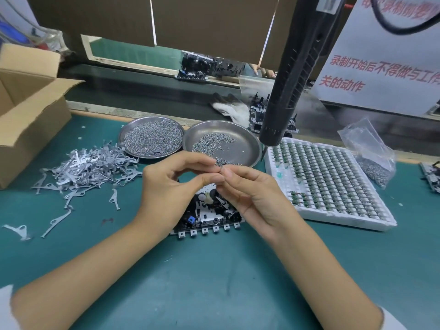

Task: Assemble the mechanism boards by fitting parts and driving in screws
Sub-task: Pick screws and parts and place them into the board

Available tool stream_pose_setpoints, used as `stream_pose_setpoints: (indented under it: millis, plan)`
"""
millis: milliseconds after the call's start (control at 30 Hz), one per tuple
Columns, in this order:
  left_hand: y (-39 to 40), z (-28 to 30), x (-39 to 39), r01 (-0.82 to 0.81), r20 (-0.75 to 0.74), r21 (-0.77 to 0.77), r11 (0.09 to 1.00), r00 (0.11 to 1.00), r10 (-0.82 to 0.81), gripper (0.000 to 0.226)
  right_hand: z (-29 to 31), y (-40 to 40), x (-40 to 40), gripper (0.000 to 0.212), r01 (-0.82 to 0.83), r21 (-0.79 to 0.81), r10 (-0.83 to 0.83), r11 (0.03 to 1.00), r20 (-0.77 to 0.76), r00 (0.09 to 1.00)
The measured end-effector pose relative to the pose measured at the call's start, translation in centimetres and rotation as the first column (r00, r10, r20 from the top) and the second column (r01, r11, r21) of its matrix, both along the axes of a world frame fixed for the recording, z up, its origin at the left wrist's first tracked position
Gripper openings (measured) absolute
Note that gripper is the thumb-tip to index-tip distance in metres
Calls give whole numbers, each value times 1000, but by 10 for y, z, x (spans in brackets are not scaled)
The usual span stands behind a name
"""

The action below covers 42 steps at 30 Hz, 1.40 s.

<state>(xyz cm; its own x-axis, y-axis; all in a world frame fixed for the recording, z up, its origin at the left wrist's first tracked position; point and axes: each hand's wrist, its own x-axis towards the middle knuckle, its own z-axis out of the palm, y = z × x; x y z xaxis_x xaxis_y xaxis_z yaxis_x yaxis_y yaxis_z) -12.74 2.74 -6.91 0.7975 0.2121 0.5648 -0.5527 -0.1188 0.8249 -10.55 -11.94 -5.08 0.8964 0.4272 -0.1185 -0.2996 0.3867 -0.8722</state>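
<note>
head view | left hand (166, 186) and right hand (252, 196) meet fingertip to fingertip, both pinching something tiny, probably a screw, too small to tell | board (209, 220) flat on the mat under them, near the screw dish (247, 144) | risk: piece slips during handover, drops into the board's works

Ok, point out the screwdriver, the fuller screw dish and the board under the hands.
screwdriver (289, 91): head view, on its black barrel.
fuller screw dish (123, 135): head view, on its left rim.
board (204, 225): head view, on its front edge above the tabs.
</note>
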Motion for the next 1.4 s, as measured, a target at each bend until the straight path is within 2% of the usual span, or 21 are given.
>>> stream_pose_setpoints:
  millis: [100, 167, 267, 367, 467, 533, 567, 633, 700, 767, 867, 1000, 1267, 1400]
  plan:
    - [2, 0, 0, -16, 31, 65, 998, 999, 14, 24, 1, -4, 2, 13, -42, 17, 43, 999, -48, 998]
    - [3, 0, 0, -37, 42, 114, 993, 999, 32, 23, 2, -6, 2, 20, -47, -2, 47, 999, -27, 999]
    - [4, -1, 2, -100, 82, 224, 969, 993, 84, 21, 3, -4, 0, 22, 21, -61, -16, 998, 84, 996]
    - [6, -3, 4, -185, 138, 369, 911, 980, 143, 20, 1, 1, -4, 13, 115, -178, -73, 977, 228, 971]
    - [7, -5, 6, -197, 107, 412, 890, 980, 168, 19, 1, 2, -4, 16, 198, -338, -62, 920, 373, 926]
    - [7, -6, 7, -160, 25, 352, 922, 987, 161, 18, 5, -11, 3, 19, 363, -458, -82, 811, 526, 846]
    - [8, -6, 8, -135, -35, 294, 946, 988, 152, 18, 8, -21, 10, 22, 466, -508, -88, 724, 603, 793]
    - [10, -8, 11, -90, -149, 164, 982, 982, 115, 20, 15, -50, 26, 28, 630, -609, -52, 481, 698, 714]
    - [12, -9, 13, -57, -210, 62, 996, 975, 69, 19, 20, -80, 42, 35, 665, -712, 39, 224, 689, 724]
    - [13, -9, 14, -42, -231, -2, 999, 972, 40, 16, 22, -98, 54, 40, 620, -783, 172, 58, 619, 766]
    - [14, -8, 15, -44, -225, -53, 998, 974, 31, 13, 24, -103, 61, 48, 524, -851, 348, -41, 479, 806]
    - [14, -7, 16, -41, -210, -125, 991, 978, 14, 13, 30, -96, 62, 55, 499, -858, 448, -120, 402, 798]
    - [15, -7, 15, -46, -221, -164, 985, 975, 9, 14, 25, -91, 60, 52, 561, -795, 518, -233, 387, 763]
    - [13, -5, 13, -35, -229, -146, 989, 973, 1, 14, 24, -92, 62, 51, 607, -757, 554, -244, 405, 728]
